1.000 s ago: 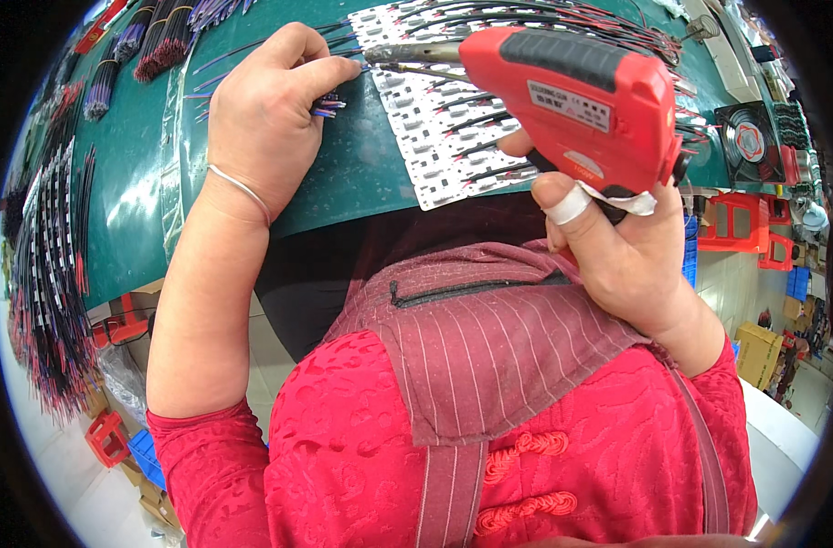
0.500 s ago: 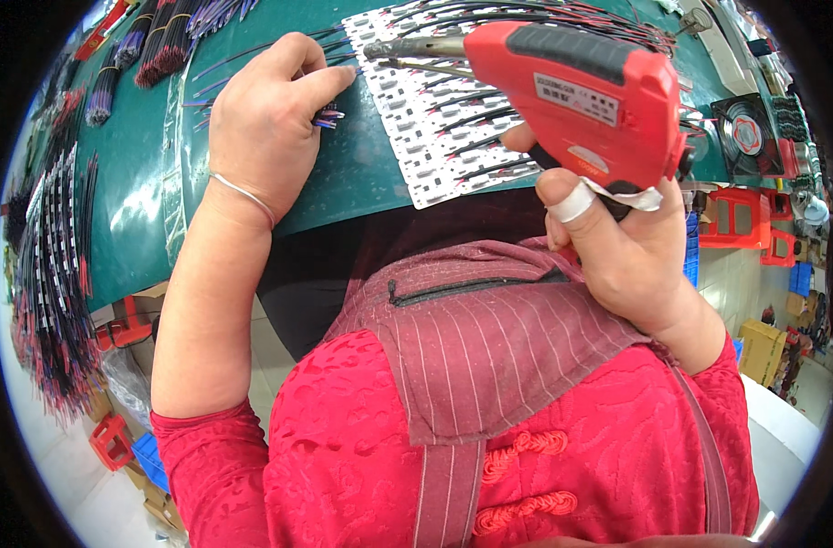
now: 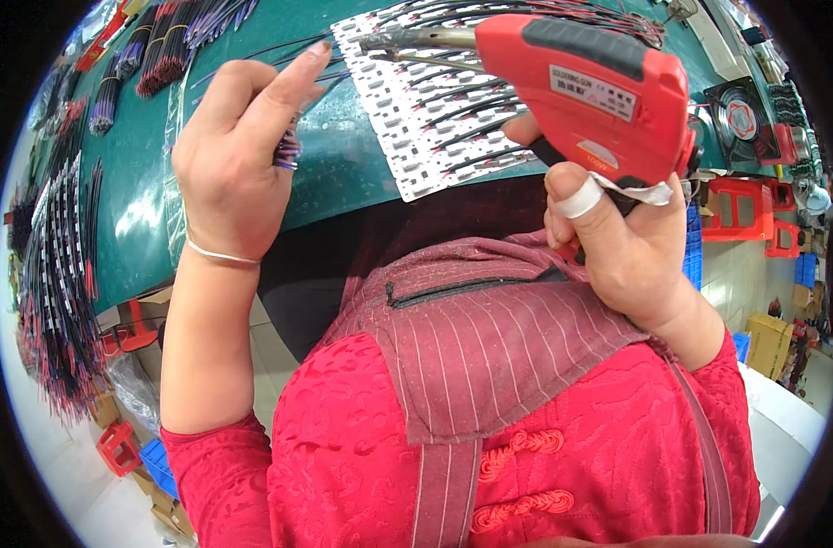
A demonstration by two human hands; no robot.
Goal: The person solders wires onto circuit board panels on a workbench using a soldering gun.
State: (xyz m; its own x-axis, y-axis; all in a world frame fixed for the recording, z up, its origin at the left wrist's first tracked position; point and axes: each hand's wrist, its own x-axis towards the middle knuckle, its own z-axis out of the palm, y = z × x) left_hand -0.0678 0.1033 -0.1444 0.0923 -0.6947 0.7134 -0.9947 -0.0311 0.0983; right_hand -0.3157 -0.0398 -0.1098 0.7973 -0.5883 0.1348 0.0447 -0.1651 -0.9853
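A red soldering gun (image 3: 576, 96) with a black top is gripped in my right hand (image 3: 626, 260), whose thumb has white tape round it. Its metal tip (image 3: 372, 42) points left, over the left part of a white panel of small circuit boards (image 3: 405, 172). Rows of black and red wires (image 3: 476, 119) run off the panel's right side. My left hand (image 3: 233, 160) is closed round a bundle of thin purple and dark wires (image 3: 288, 151), their ends sticking out below the fingers. The left index fingertip is close to the panel's left edge, beside several wires lying there.
The green table mat (image 3: 142, 210) carries tied wire bundles (image 3: 165, 55) at the far left. Many finished-looking wire strips (image 3: 55, 274) hang over the left edge. A small black fan (image 3: 741, 126) stands at the right. Red stools (image 3: 736, 208) are on the floor beyond.
My left hand has drawn back left from the panel with the wire bundle, its index finger now stretched up. The panel and the soldering gun have shifted only slightly in view.
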